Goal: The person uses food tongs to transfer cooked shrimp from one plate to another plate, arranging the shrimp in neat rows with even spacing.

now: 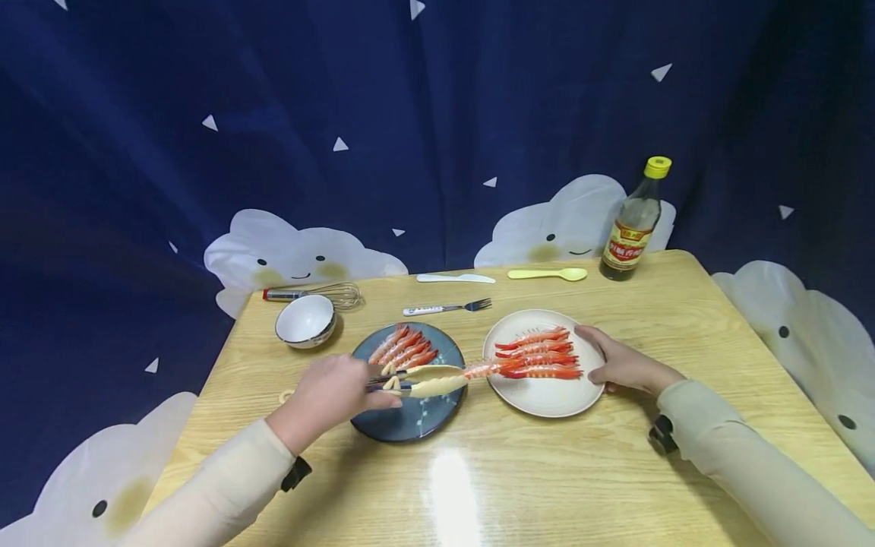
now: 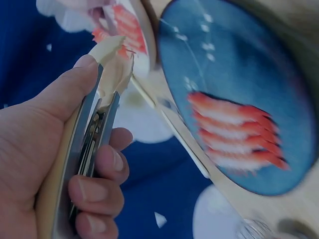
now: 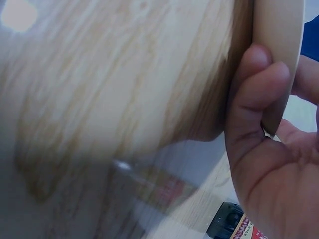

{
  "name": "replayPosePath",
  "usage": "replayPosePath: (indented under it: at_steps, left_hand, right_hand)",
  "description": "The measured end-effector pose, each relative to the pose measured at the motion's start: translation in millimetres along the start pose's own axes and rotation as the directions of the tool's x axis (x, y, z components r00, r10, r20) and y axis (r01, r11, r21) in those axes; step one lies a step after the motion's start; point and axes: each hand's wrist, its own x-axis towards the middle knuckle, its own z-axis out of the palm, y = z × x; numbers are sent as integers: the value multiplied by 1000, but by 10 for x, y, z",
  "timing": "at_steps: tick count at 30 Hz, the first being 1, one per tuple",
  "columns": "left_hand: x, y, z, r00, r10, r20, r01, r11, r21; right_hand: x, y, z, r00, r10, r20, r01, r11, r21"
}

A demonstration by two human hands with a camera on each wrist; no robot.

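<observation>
My left hand (image 1: pixel 331 395) grips metal tongs (image 1: pixel 434 385) with cream tips, held above the dark blue plate (image 1: pixel 410 424). At the tongs' tips a red-and-white shrimp (image 1: pixel 484 369) stretches over the near-left rim of the white plate (image 1: pixel 536 401). Several shrimps (image 1: pixel 536 352) lie in a row on that white plate. Another fanned group of shrimps (image 2: pixel 237 132) rests on the blue plate. On the white plate's right side, my right hand (image 1: pixel 629 365) pinches the rim; in the right wrist view fingers are curled under the plate's edge.
Behind the plates lie a fork (image 1: pixel 447 308), a white knife (image 1: pixel 455 278) and a yellow spoon (image 1: pixel 547 274). A white bowl (image 1: pixel 305 320) and a whisk (image 1: pixel 314 295) are at the back left. A tall bottle (image 1: pixel 632 220) with a yellow cap stands near the back right edge.
</observation>
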Motion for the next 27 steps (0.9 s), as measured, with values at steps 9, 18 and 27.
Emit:
replayPosePath:
  at_steps: [9, 18, 27]
  left_hand:
    - [573, 334, 126, 990, 141, 18, -142, 987, 72]
    - [826, 494, 260, 985, 124, 116, -128, 991, 24]
    - [933, 552, 301, 981, 103, 166, -100, 995, -29]
  right_hand:
    - [-14, -10, -5, 1000, 0, -3, 0, 1000, -10]
    - [-14, -12, -2, 1000, 21, -6, -21, 1000, -21]
    - [-12, 11, -8, 1000, 26, -2, -26, 1000, -7]
